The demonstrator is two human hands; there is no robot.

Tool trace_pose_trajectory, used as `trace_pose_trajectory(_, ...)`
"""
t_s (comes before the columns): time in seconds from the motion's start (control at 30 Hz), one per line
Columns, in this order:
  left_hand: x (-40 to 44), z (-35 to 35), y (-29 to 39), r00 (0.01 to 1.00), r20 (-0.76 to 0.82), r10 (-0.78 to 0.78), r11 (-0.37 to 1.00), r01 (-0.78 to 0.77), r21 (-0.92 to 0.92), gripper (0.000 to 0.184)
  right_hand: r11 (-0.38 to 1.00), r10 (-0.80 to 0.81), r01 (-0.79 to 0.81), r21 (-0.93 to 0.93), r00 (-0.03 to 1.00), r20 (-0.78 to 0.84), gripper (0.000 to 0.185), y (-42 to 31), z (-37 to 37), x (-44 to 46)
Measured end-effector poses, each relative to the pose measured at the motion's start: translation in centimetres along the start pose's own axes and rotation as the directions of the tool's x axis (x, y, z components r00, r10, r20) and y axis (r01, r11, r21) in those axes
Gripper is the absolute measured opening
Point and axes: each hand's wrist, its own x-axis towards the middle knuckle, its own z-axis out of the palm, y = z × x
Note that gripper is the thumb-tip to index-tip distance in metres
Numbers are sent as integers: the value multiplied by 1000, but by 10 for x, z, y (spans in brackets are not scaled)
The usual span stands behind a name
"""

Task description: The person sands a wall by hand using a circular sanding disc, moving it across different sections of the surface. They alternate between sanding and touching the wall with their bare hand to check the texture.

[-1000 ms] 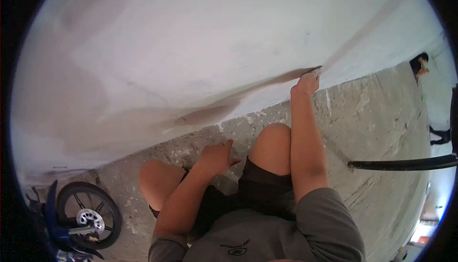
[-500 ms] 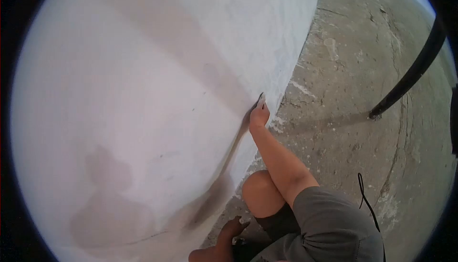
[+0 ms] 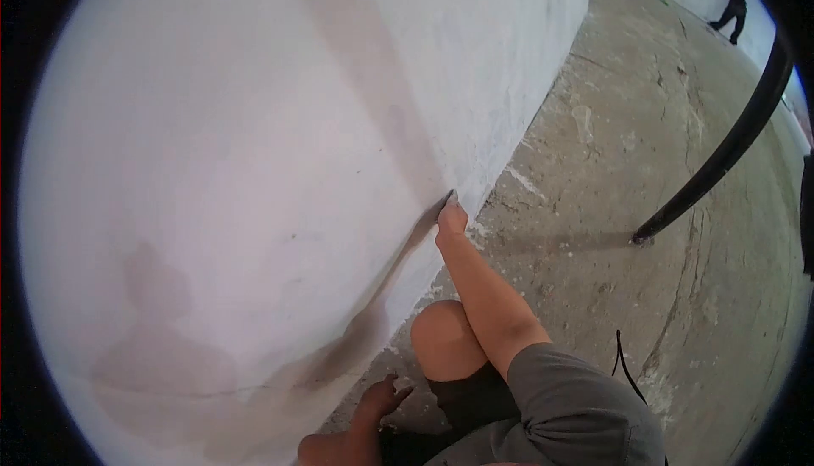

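Observation:
My right hand (image 3: 452,218) is closed on a thin flat piece (image 3: 451,198), pale with a dark edge, held against the white wall (image 3: 254,127) close to its foot. Most of the piece is hidden by my fingers, so its kind cannot be made out. Low in the view, in shadow between my knees, my left hand (image 3: 386,396) hangs near the base of the wall. Its thumb and fingers look apart, and nothing shows in them.
Rough concrete floor (image 3: 577,195) with white splashes and cracks runs along the wall. A black pole (image 3: 721,161) rises from the floor on the right. A black cord loop (image 3: 623,356) hangs beside my shorts. A person in dark clothes (image 3: 733,4) stands far off.
The view has tilted up, bringing more of the distant person into sight. My right hand stays at the wall, appearing slightly lower and further left, with the flat piece still in it.

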Motion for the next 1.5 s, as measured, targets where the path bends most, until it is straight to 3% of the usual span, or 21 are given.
trace_pose_trajectory(0.2,-57,-21,11,983,-144,112,994,-113,6,76,944,-320,327,-47,940,116,58,-24,28,-82)
trace_pose_trajectory(0.27,-74,-26,10,931,-278,237,972,-225,74,73,899,-430,438,6,879,204,63,-37,36,-134)
trace_pose_trajectory(0.33,-92,-29,11,913,-306,271,962,-268,53,73,858,-462,499,-122,853,243,65,-48,42,-182)
trace_pose_trajectory(0.4,-112,-33,11,903,-321,287,956,-292,32,72,815,-445,544,-198,808,386,61,-47,41,-198)
trace_pose_trajectory(0.47,-128,-36,9,919,-301,255,959,-280,-40,72,762,-574,643,-74,725,381,60,-31,50,-198)
trace_pose_trajectory(0.5,-133,-37,8,901,-325,288,951,-310,-16,72,759,-556,642,-109,727,403,60,-22,53,-209)
trace_pose_trajectory(0.57,-145,-30,3,881,-344,326,932,-361,-41,72,723,-626,691,-6,658,418,67,-13,55,-239)
trace_pose_trajectory(0.6,-150,-25,-2,817,-423,392,906,-423,23,73,707,-617,705,-48,650,444,67,0,57,-245)
trace_pose_trajectory(0.63,-154,-23,-5,738,-500,453,875,-477,89,74,593,-711,804,-46,550,438,65,16,62,-251)
trace_pose_trajectory(0.67,-160,-24,-5,735,-505,452,862,-505,37,74,465,-788,885,-41,434,437,64,29,63,-253)
trace_pose_trajectory(0.73,-170,-28,-6,757,-489,433,884,-462,67,74,543,-698,838,-53,486,525,60,34,61,-257)
trace_pose_trajectory(0.8,-167,-21,-7,736,-519,435,880,-469,72,75,542,-751,840,-7,488,445,59,38,65,-266)
trace_pose_trajectory(0.87,-167,-21,-11,717,-546,434,884,-455,106,75,608,-690,793,-29,547,474,59,36,65,-266)
trace_pose_trajectory(0.93,-169,-24,-10,758,-504,414,882,-472,15,74,500,-772,865,37,426,472,58,37,67,-268)
trace_pose_trajectory(1.07,-166,-29,-16,773,-499,391,895,-445,12,75,482,-760,876,-25,432,485,58,34,68,-280)
trace_pose_trajectory(1.27,-158,-32,-18,786,-491,376,900,-437,-11,75,383,-775,922,-50,351,525,57,24,66,-267)
trace_pose_trajectory(1.4,-150,-33,-17,814,-454,363,907,-421,-30,76,414,-783,910,-31,373,498,58,-2,69,-242)
trace_pose_trajectory(1.47,-145,-38,-14,821,-437,367,909,-417,-19,76,271,-866,960,-67,274,419,54,-11,71,-226)
trace_pose_trajectory(1.5,-144,-42,-11,850,-395,348,920,-391,-31,76,275,-870,959,-72,281,405,54,-18,72,-215)
